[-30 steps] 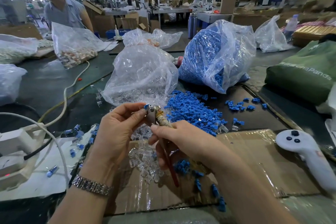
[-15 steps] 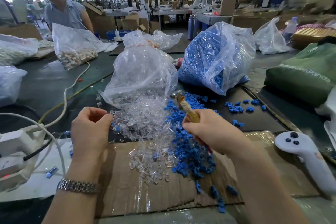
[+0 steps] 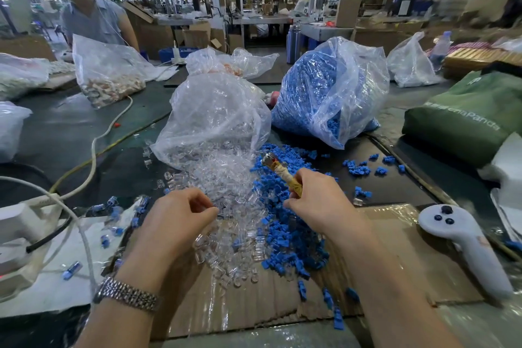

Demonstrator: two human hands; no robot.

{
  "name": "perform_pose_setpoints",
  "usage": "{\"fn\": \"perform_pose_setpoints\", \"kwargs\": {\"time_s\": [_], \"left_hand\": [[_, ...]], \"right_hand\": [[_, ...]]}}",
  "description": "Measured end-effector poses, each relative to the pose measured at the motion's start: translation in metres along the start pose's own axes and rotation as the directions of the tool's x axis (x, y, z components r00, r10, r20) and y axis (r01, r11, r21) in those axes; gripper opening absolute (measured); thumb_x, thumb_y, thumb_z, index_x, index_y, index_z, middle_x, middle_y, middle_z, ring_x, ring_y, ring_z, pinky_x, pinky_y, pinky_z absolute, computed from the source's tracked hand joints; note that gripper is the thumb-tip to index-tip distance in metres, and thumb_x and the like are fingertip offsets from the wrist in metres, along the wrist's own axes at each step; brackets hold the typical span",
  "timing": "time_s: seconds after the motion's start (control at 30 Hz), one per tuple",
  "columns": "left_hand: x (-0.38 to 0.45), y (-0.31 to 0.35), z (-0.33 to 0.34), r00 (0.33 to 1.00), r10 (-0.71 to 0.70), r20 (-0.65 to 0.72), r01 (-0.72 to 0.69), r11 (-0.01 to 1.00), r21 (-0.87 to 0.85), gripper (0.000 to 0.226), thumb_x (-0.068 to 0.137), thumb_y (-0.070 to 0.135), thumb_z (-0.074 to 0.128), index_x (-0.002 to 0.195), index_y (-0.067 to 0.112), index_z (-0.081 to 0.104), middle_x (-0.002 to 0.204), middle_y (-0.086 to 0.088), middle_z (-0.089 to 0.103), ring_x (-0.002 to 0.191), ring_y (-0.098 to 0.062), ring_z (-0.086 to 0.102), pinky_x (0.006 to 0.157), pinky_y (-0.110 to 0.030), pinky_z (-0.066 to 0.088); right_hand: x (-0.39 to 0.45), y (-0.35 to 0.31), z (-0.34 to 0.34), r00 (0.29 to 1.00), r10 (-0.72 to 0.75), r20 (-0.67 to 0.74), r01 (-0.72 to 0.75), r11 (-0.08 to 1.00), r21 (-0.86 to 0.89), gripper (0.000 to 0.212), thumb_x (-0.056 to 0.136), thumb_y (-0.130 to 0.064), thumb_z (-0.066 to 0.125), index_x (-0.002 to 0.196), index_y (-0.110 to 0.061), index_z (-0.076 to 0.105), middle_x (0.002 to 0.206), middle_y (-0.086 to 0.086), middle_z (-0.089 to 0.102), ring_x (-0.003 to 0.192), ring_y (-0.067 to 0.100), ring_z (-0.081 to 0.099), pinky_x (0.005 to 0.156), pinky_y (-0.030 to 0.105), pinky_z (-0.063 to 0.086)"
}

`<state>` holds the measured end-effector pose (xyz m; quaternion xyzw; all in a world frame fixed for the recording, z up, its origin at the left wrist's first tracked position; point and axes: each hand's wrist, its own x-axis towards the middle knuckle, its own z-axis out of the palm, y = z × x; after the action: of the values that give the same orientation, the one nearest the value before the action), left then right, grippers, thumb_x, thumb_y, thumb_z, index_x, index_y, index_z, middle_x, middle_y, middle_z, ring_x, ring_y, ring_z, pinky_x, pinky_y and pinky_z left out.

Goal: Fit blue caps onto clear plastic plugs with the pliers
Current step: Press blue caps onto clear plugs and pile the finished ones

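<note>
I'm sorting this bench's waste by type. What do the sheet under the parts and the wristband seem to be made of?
Sheet: apparently brown corrugated cardboard, partly under glossy film or tape, with a torn, ragged near edge. Wristband: likely polished metal, small shiny silver links.

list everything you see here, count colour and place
clear plugs: a pile, clear, centre, spilling from the clear bag
blue caps: a pile, blue, right of the plugs
bag of blue caps: one, behind the pile
pliers: one, yellowish grip, in the right hand
cardboard sheet: one, brown, near edge
controller: one, white, right
green bag: one, far right
left hand: fingers curled at the plugs, metal watch
right hand: grips pliers
</note>
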<state>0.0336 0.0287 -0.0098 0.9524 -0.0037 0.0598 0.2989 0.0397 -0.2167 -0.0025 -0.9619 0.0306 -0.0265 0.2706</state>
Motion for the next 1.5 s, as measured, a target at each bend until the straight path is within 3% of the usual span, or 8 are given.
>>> {"fn": "perform_pose_setpoints", "kwargs": {"time_s": [0.47, 0.67, 0.87, 1.0, 1.1, 1.2, 1.33, 1.5], "left_hand": [[0.001, 0.011, 0.015, 0.998, 0.021, 0.057, -0.028, 0.991, 0.128, 0.009, 0.089, 0.033, 0.075, 0.081, 0.031, 0.070, 0.080, 0.014, 0.067, 0.077, -0.002, 0.063, 0.073, -0.032, 0.059], [0.002, 0.008, 0.010, 1.000, 0.014, -0.015, -0.015, 0.997, -0.073, 0.008, 0.087, 0.030, 0.079, 0.083, 0.031, 0.072, 0.079, 0.014, 0.070, 0.074, -0.002, 0.065, 0.066, -0.023, 0.053], [0.001, 0.010, 0.007, 0.998, -0.040, -0.040, 0.025, 0.947, -0.321, 0.009, 0.088, 0.016, 0.078, 0.085, 0.021, 0.072, 0.077, 0.003, 0.074, 0.072, -0.016, 0.073, 0.072, -0.039, 0.064], [0.000, 0.012, 0.005, 0.998, -0.063, -0.015, 0.050, 0.901, -0.431, 0.007, 0.087, 0.016, 0.079, 0.087, 0.019, 0.073, 0.079, 0.000, 0.074, 0.074, -0.014, 0.072, 0.069, -0.034, 0.064], [0.000, 0.012, 0.004, 0.995, -0.083, 0.050, 0.097, 0.820, -0.564, 0.006, 0.085, 0.014, 0.080, 0.088, 0.016, 0.075, 0.075, -0.001, 0.074, 0.059, -0.004, 0.065, 0.057, -0.020, 0.058], [0.001, 0.012, 0.002, 0.982, -0.108, 0.156, 0.188, 0.679, -0.709, 0.010, 0.083, 0.010, 0.081, 0.092, 0.012, 0.076, 0.080, -0.005, 0.076, 0.065, -0.011, 0.068, 0.063, -0.025, 0.058], [0.002, 0.012, 0.001, 0.955, -0.047, 0.292, 0.283, 0.431, -0.857, 0.036, 0.069, 0.009, 0.081, 0.104, 0.003, 0.074, 0.096, -0.018, 0.077, 0.081, -0.024, 0.074, 0.068, -0.026, 0.060], [0.003, 0.011, 0.006, 0.938, 0.040, 0.343, 0.300, 0.398, -0.867, 0.028, 0.073, 0.007, 0.078, 0.101, 0.001, 0.078, 0.102, -0.023, 0.075, 0.091, -0.031, 0.075, 0.073, -0.026, 0.061]], "right_hand": [[0.009, -0.011, 0.024, 0.996, -0.081, -0.036, 0.076, 0.988, -0.131, 0.028, 0.091, -0.026, 0.073, 0.101, -0.019, 0.048, 0.090, 0.002, 0.057, 0.084, 0.026, 0.054, 0.070, 0.036, 0.041], [0.008, -0.011, 0.025, 0.990, -0.118, -0.073, 0.105, 0.981, -0.163, 0.015, 0.091, -0.010, 0.062, 0.099, -0.017, 0.051, 0.086, 0.003, 0.057, 0.078, 0.026, 0.052, 0.065, 0.036, 0.040], [0.011, -0.006, 0.023, 0.996, -0.049, -0.073, 0.039, 0.990, -0.137, 0.027, 0.092, -0.024, 0.072, 0.099, -0.020, 0.047, 0.088, -0.001, 0.054, 0.082, 0.024, 0.051, 0.069, 0.036, 0.040], [0.012, -0.006, 0.023, 0.995, -0.059, -0.076, 0.044, 0.980, -0.193, 0.020, 0.091, -0.012, 0.066, 0.096, -0.019, 0.047, 0.084, 0.001, 0.053, 0.075, 0.024, 0.049, 0.066, 0.036, 0.039], [0.011, -0.008, 0.022, 0.994, -0.068, -0.087, 0.052, 0.983, -0.175, 0.017, 0.091, -0.009, 0.061, 0.091, -0.019, 0.047, 0.077, 0.000, 0.050, 0.066, 0.019, 0.044, 0.063, 0.036, 0.036], [0.009, -0.008, 0.017, 0.992, -0.076, -0.101, 0.067, 0.993, -0.098, 0.011, 0.093, -0.012, 0.061, 0.091, -0.017, 0.051, 0.081, 0.002, 0.056, 0.073, 0.024, 0.051, 0.063, 0.035, 0.037], [0.001, -0.010, 0.002, 0.994, -0.063, -0.088, 0.083, 0.963, 0.255, 0.012, 0.093, -0.009, 0.061, 0.089, -0.021, 0.061, 0.083, -0.004, 0.067, 0.073, 0.016, 0.061, 0.058, 0.027, 0.045], [-0.004, -0.009, -0.011, 0.996, -0.052, -0.067, 0.076, 0.894, 0.442, 0.012, 0.092, -0.011, 0.071, 0.085, -0.019, 0.066, 0.073, -0.002, 0.070, 0.071, 0.020, 0.067, 0.065, 0.034, 0.055]]}}
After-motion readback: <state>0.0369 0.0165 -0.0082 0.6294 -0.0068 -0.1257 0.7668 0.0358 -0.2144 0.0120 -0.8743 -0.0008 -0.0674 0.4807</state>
